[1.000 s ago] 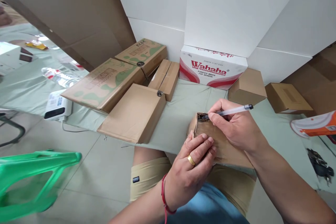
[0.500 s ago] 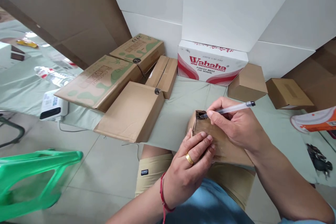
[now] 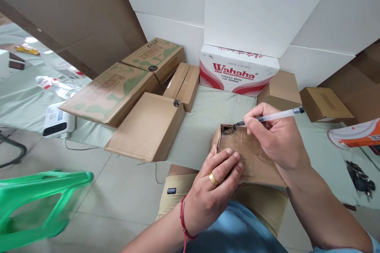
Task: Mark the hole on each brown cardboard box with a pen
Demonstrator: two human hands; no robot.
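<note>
A worn brown cardboard box (image 3: 258,162) rests at the table's front edge, over my lap. Its far left corner is torn and covered in black ink scribble. My left hand (image 3: 218,182), with a gold ring and a red wrist cord, grips the box, fingers across its top and thumb at the left edge. Between the thumb and fingers of my right hand (image 3: 273,134) is a clear-barrelled pen (image 3: 277,116) with a dark end. Its tip is at the box's far edge, just right of the inked corner.
Left of the box lie a plain carton (image 3: 148,124), a narrow taped carton (image 3: 184,83) and green-printed cartons (image 3: 109,91). Behind stands a Wahaha box (image 3: 237,71), with brown boxes (image 3: 280,89) to its right. A power bank (image 3: 59,120), keys (image 3: 360,180) and a green stool (image 3: 44,205) are at the sides.
My right hand and the pen have moved right, away from the inked corner and along the box's far edge. My left hand stays on the box. The view has shifted slightly.
</note>
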